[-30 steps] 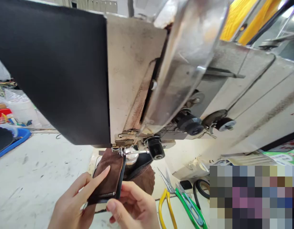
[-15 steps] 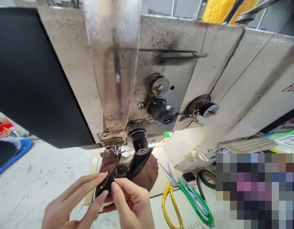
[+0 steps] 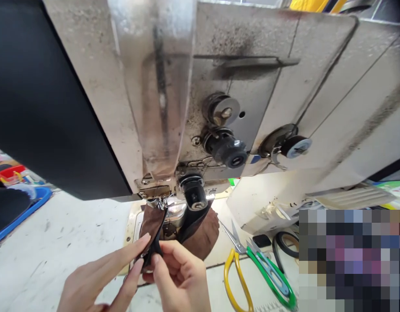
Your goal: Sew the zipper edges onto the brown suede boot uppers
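Brown fabric with a black strip along its edge (image 3: 151, 222) lies at the needle area of a sewing machine (image 3: 99, 78). My left hand (image 3: 104, 279) pinches the near end of this fabric between thumb and fingers. Close beside it, my right hand (image 3: 183, 277) grips the black edge with thumb and bent forefinger; its other fingers curl underneath. The far part of the brown piece (image 3: 203, 236) curves round to the right of the presser foot area. The fabric's near end is partly hidden by my fingers.
Yellow-handled scissors (image 3: 228, 277) and green-handled snips (image 3: 271, 277) lie right of my hands. Behind them is a roll of black tape (image 3: 288, 243). A blue-rimmed tray (image 3: 40, 203) stands at the left on the white table (image 3: 73, 229). The machine head overhangs the work.
The camera view has shifted slightly. My right fingers have drawn the black edge closer together, folding it beside my left fingertips. Both hands keep their hold on the fabric.
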The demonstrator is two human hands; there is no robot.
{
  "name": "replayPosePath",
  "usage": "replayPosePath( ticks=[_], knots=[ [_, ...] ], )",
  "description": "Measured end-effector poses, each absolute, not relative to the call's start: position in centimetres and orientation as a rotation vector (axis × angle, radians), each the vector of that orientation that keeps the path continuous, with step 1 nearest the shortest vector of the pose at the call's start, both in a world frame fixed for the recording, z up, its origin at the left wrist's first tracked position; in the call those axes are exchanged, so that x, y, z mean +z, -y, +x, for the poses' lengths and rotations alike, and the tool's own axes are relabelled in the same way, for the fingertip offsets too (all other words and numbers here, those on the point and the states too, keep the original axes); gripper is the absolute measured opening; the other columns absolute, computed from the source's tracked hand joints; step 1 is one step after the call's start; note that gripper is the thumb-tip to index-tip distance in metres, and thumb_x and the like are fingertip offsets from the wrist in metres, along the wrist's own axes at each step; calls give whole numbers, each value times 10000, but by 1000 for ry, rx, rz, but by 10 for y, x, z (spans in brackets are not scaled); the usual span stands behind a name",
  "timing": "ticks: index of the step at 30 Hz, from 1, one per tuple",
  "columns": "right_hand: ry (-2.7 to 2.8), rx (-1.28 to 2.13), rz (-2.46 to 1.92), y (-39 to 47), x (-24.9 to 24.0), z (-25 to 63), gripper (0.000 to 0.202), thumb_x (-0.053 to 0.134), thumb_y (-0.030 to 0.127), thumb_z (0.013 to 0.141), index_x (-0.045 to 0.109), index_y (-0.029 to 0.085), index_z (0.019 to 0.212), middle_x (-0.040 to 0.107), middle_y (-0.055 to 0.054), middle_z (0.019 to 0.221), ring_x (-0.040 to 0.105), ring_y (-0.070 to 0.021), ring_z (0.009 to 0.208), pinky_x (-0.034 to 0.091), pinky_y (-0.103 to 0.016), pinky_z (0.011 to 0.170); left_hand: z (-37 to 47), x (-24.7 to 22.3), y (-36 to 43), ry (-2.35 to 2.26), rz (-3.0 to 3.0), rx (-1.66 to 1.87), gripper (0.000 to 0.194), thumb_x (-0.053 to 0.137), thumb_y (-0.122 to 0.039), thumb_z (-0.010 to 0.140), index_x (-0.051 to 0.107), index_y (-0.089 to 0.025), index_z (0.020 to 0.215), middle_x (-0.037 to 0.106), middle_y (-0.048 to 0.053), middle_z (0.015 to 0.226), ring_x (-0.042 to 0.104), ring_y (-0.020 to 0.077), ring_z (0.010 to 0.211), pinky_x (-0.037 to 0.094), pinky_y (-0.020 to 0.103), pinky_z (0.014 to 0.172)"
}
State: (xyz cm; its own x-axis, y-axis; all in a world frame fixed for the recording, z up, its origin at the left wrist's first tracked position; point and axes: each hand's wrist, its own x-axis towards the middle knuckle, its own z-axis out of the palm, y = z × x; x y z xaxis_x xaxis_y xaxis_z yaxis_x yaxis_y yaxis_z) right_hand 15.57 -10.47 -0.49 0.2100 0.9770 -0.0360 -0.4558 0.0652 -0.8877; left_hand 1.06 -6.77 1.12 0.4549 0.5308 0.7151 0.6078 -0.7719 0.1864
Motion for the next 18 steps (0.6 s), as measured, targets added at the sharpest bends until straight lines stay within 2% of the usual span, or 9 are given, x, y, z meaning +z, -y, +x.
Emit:
replayPosePath(
  ticks=[6,12,18],
  knots=[
    [726,1188,-948,105,-9,156,623,743,755,745,796,162,926,771,-73,759,739,-187,677,616,-228,658,8,28,57,911,-2648,-1097,251,556,-399,1003,613,-291,1223,796,-95,1003,761,38,798,528,31,813],
    [776,1174,-916,103,-17,154,586,708,728,806,797,170,961,763,-72,765,719,-179,654,607,-233,620,8,29,61,835,-2563,-959,230,470,-305,1042,596,-209,1208,797,-7,927,758,88,717,548,121,599],
    [808,1116,-936,104,-21,148,563,664,708,857,788,167,954,754,-72,755,716,-182,653,618,-251,647,17,32,61,870,-2545,-1021,190,442,-274,1051,615,-219,1107,788,-31,827,743,93,631,510,137,502]
  ],
)
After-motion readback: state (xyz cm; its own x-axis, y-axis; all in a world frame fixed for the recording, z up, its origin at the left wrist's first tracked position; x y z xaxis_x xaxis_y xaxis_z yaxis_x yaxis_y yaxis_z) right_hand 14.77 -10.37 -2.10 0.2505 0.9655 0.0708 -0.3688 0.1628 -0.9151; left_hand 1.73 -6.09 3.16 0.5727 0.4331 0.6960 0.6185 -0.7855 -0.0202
